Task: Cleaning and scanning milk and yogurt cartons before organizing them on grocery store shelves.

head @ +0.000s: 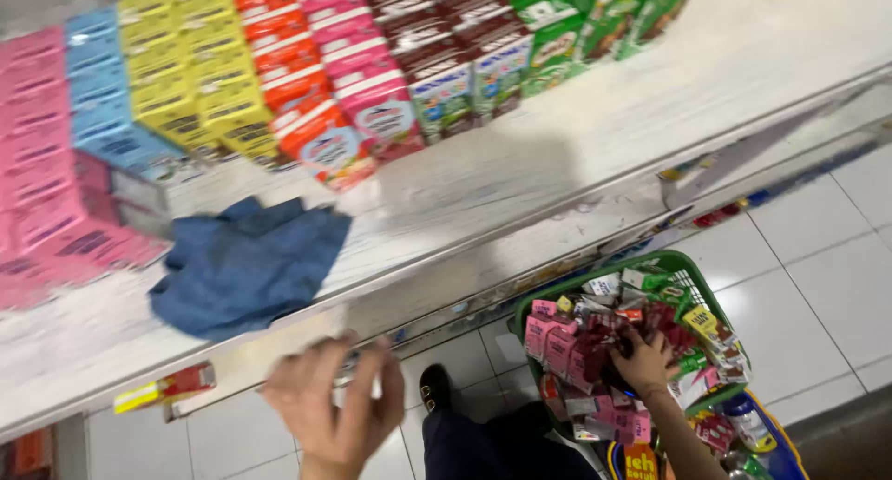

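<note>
The right hand is down in the green basket, fingers curled among the small cartons heaped there; whether it has closed on one I cannot tell. The left hand hangs blurred just below the shelf's front edge, fingers loosely spread and holding nothing. A blue cloth lies bunched on the shelf, draping over that front edge.

The cloth looks likely to slide off, since part of it already overhangs and the left hand is close under it. The basket is piled high, so digging in could tip loose cartons over its rim onto the floor.

The shelf is pale, scuffed and partly bare, with rows of drink cartons in pink, blue, yellow, red, brown and green along its back edge. Below is a lower shelf edge, then white floor tiles; this looks like a shop aisle.
</note>
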